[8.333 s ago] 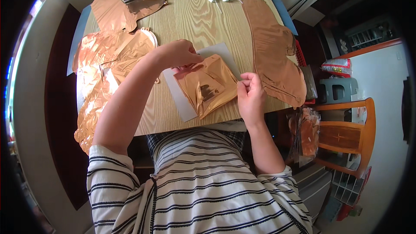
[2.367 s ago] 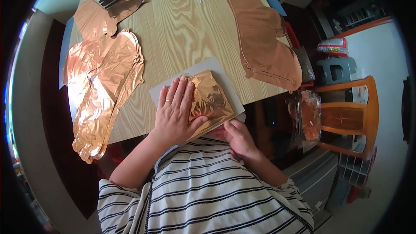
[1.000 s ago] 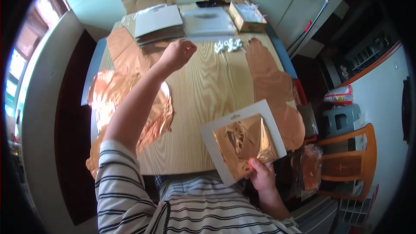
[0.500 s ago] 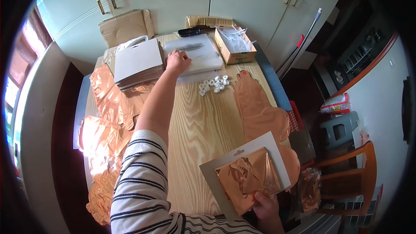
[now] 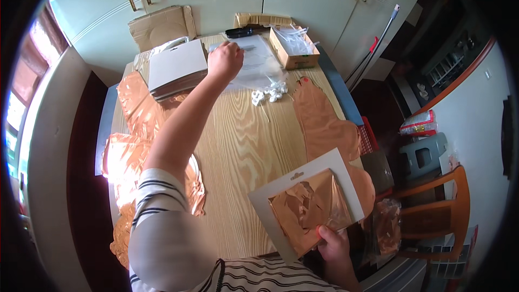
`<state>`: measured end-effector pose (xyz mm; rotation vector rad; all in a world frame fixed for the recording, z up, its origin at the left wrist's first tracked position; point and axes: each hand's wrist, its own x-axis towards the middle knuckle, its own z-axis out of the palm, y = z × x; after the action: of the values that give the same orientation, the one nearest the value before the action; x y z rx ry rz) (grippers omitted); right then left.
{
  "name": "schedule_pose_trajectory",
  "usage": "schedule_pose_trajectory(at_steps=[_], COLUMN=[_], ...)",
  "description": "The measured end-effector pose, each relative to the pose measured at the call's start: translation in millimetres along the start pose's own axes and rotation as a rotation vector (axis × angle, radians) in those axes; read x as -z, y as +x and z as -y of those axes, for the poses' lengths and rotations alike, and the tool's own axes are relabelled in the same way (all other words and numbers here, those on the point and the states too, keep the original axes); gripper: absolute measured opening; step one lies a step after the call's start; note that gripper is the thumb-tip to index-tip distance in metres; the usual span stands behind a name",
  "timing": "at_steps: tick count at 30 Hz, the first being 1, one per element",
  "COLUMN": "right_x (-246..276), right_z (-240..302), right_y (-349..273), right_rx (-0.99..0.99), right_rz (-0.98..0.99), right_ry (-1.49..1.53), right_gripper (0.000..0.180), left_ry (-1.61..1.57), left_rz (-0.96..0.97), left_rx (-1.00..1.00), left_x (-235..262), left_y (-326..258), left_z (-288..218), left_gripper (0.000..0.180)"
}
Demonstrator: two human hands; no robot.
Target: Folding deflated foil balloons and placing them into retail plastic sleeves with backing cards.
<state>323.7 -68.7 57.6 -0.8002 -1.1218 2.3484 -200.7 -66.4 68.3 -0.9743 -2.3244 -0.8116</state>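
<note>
Over the stack of clear plastic bags [image 5: 254, 59] at the far side of the table, my left hand [image 5: 226, 60] is closed on the edge of a clear bag. That bag's near end hangs over a small heap of white ribbon rolls [image 5: 270, 93]. Low on the right, my right hand [image 5: 332, 244] grips a white card [image 5: 346, 165] with a hang slot, its thumb on top. A folded rose-gold foil balloon [image 5: 308, 211] lies flat on the card, pinned under that thumb. The fingers beneath the card are hidden.
A pile of white cards [image 5: 177, 67] stands left of the bags. An open cardboard box [image 5: 294, 57] with clear plastic pieces is at the back right. Flat foil balloons lie along the left [image 5: 138, 103] and right [image 5: 324, 124] table sides. A wooden chair [image 5: 432, 211] stands at right.
My left hand has lifted and pulled a clear bag off the stack, its near end now over the ribbon rolls. My right hand still holds the card and foil balloon.
</note>
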Motion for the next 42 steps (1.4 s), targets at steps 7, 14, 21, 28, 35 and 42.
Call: schedule_pose_trajectory(at_steps=[7, 14, 21, 28, 35, 42], right_x=[-13, 15, 33, 15, 9, 5], right_z=[4, -57, -82, -90, -94, -121], right_y=[-22, -41, -41, -54, -53, -74], right_rx=[-0.009, -0.425, -0.429, -0.323, -0.239, -0.033], right_rz=[0.305, 0.314, 0.219, 0.296, 0.135, 0.091], right_ry=[-0.204, -0.242, -0.193, -0.355, -0.255, -0.489], right_gripper=[0.012, 0.012, 0.016, 0.021, 0.023, 0.025], left_ry=[0.015, -0.021, -0.111, -0.066, -0.096, -0.08], left_rz=[-0.033, 0.218, 0.613, 0.699, 0.661, 0.788], left_rx=[-0.339, -0.36, -0.615, -0.572, -0.507, -0.516], left_x=[148, 172, 188, 207, 212, 209], left_y=[-121, -274, -320, -320, -321, -321], left_z=[-74, -72, -56, -77, -78, -79], left_gripper=[0.014, 0.012, 0.058, 0.056, 0.038, 0.024])
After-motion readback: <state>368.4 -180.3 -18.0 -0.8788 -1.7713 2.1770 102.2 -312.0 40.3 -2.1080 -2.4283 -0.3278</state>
